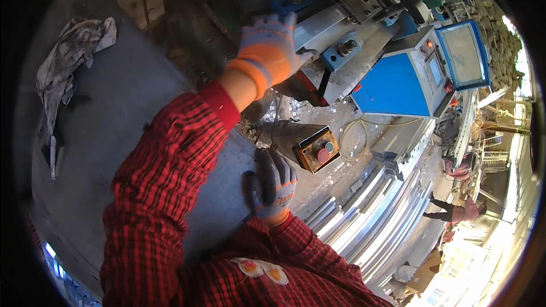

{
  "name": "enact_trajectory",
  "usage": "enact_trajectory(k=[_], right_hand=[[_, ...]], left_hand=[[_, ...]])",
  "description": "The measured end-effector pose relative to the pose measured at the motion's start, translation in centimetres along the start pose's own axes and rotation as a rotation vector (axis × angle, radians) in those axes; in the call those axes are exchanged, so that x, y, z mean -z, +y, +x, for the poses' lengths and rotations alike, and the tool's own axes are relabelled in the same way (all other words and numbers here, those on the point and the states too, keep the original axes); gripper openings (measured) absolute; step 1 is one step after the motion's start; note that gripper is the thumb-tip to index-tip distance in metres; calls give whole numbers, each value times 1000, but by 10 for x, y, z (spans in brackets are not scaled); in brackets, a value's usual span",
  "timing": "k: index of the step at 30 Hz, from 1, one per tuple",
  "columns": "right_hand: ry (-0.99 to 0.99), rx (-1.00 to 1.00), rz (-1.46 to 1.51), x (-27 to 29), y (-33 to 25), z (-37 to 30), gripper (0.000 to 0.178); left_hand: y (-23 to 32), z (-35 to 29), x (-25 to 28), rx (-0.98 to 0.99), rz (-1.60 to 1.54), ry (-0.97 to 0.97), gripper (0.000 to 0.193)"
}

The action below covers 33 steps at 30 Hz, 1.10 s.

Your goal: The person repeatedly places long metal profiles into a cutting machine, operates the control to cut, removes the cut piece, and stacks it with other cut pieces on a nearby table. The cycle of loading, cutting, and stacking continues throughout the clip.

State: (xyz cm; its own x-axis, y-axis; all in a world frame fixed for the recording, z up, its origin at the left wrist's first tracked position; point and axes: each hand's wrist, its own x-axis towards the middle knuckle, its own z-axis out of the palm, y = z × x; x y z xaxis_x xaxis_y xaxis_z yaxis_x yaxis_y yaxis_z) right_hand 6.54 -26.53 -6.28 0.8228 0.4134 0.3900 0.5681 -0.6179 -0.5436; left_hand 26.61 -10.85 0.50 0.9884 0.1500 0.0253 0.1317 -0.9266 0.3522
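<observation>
By machine [355,74], upper ctr: L hand [266,51] in orange & grey glove, back up, fingers spread toward the machine's near end, thumb out to R. Fingertips run into dark, blurry parts; underside hidden, so can't tell if it grips or just rests.
Silver bar [321,27]: on the machine, just R of L hand's fingers, btw them & blue block [341,51] w/ bolt. Far end lost among crowded parts.
R hand [275,185]: low ctr, grey glove w/ orange trim, over table edge; released, fingers loosely bent, thumb apart. Palm side hidden; touch on table unclear.
Table [136,113]: grey sheet top, L side; near part covered by red checked sleeve [165,176], L rim fades into lens black.
Rag [74,51]: crumpled, stained, far L of table, well apart from both hands.
Button box [317,149]: yellow face, red & green buttons, near R hand, up & R of it. Post below partly in shade.
Control cabinet [389,85]: blue side, R of machine; screen small, content illegible.
Hose [344,136]: thin, yellow, looped on floor btw button box & cabinet.
Metal lengths [369,213]: long stack on floor, lower R; glare washes out detail, near ends cut off by sleeve.
Co-worker [465,211]: far R, tiny, bent by lens; hands too small to tell.
</observation>
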Motion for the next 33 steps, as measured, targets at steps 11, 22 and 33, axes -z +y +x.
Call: enact_trajectory(k=[11, 22, 33], right_hand=[[13, -100, 26, 0, -12, -6, 54], [-2, -45, -12, 0, -1, -11, 53], [438, -524, 709, 38, 97, -30, 23]], left_hand=[[14, -4, -34, 40, 43, 93, 61], [-7, -111, 5, -167, -202, 417, 70], [-25, -351, -18, -535, -248, -75, 55]])
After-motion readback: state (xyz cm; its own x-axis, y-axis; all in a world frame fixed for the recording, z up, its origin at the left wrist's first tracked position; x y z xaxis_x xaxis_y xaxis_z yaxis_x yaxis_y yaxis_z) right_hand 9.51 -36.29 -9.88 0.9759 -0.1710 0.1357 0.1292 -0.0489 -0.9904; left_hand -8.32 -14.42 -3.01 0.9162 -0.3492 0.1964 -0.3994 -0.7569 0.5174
